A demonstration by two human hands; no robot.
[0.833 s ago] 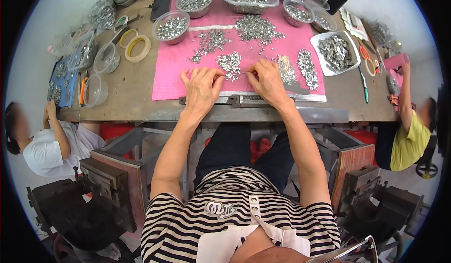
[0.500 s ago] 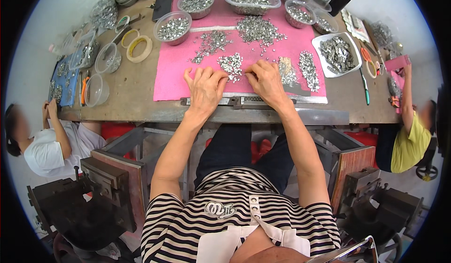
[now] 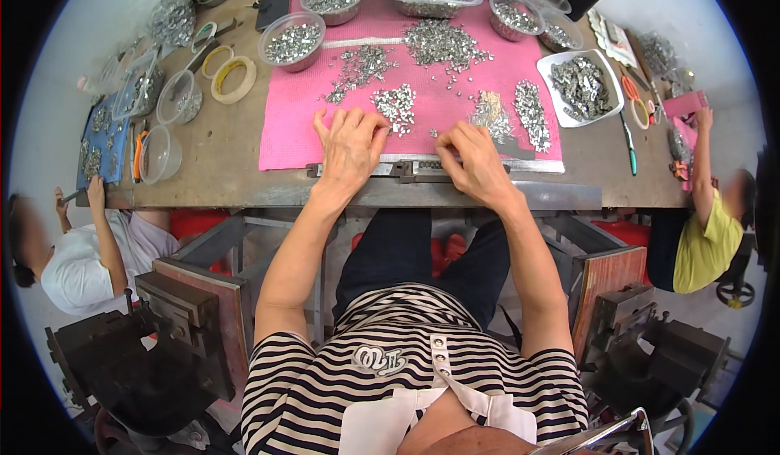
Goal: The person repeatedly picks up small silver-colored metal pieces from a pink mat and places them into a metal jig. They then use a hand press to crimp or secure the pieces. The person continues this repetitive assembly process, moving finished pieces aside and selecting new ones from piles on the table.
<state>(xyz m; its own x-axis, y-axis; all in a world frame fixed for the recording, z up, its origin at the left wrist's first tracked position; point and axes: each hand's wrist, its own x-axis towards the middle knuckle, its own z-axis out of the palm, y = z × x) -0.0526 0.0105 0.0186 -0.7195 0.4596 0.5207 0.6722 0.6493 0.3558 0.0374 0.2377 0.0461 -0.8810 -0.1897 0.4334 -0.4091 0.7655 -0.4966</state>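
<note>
Since close placement presumably shortens the reach, one heap of small metal pieces (image 3: 394, 107) lies toward the pink mat's (image 3: 284, 134) front edge, just beyond left hand (image 3: 351, 148) and right hand (image 3: 475, 161), fingertips narrowly gathered, any held piece indiscernible.

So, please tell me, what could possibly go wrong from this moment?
The left hand is close to the small pile of metal pieces, so a brush could scatter it. The looser pile just beyond lies near, so pieces might mix. The right hand is by the metal bar; a knock might shift it.
</note>
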